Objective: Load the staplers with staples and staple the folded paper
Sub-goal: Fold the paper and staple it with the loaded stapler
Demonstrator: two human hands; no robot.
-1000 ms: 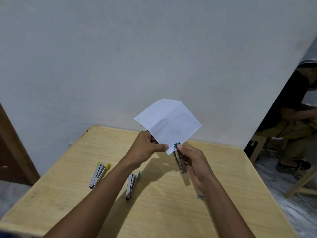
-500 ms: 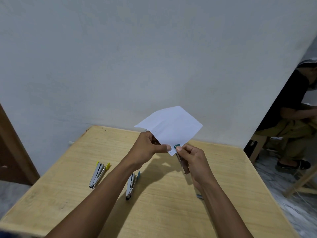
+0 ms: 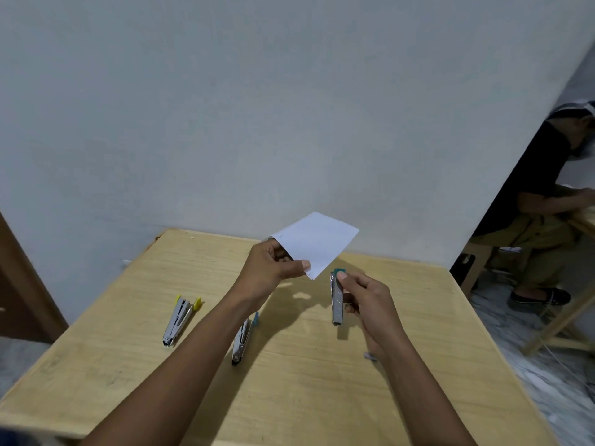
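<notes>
Both hands are raised above the wooden table [image 3: 322, 397]. The left hand [image 3: 267, 268] pinches the near corner of the folded paper [image 3: 317, 243] between thumb and fingers, while the right hand [image 3: 367, 300] grips a teal-tipped stapler [image 3: 337, 297] upright, just beside that corner but apart from it. A yellow-tipped stapler [image 3: 180, 320] and a blue-tipped stapler [image 3: 243, 339] lie on the table, the latter partly behind the left forearm.

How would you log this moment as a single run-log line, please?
left hand: pinches folded paper | right hand: holds teal-tipped stapler, apart from paper | table: yellow-tipped stapler, blue-tipped stapler lying unheld
</notes>
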